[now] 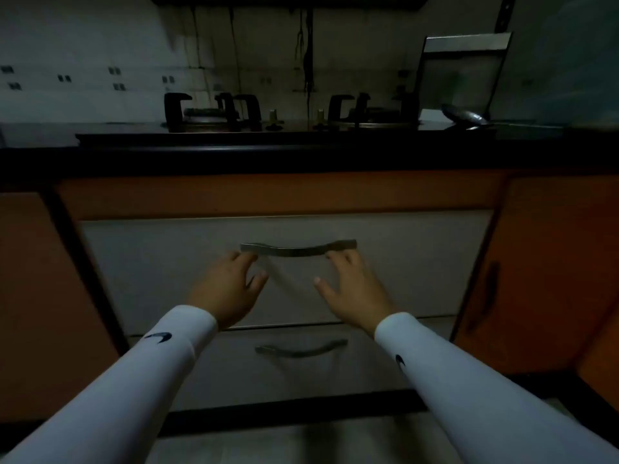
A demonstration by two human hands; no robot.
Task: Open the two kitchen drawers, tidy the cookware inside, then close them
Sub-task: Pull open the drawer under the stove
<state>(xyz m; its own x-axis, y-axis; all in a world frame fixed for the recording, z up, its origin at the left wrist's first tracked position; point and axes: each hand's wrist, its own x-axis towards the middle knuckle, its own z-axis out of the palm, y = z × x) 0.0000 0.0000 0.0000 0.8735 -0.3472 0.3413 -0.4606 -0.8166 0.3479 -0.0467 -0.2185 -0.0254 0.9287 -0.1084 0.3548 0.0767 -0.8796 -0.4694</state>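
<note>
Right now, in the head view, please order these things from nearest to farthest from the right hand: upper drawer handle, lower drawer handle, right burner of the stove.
1. Upper drawer handle: at the fingertips of the right hand.
2. Lower drawer handle: below the hand, on the lower drawer.
3. Right burner: far above, on the countertop.

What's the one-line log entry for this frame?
stage: reach | left hand: open, at top handle left end | right hand: open, at right end | top drawer: shut | bottom drawer: shut

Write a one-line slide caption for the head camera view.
Both hands, left and right, reach the upper drawer handle below the stove; both drawers appear shut.
</note>
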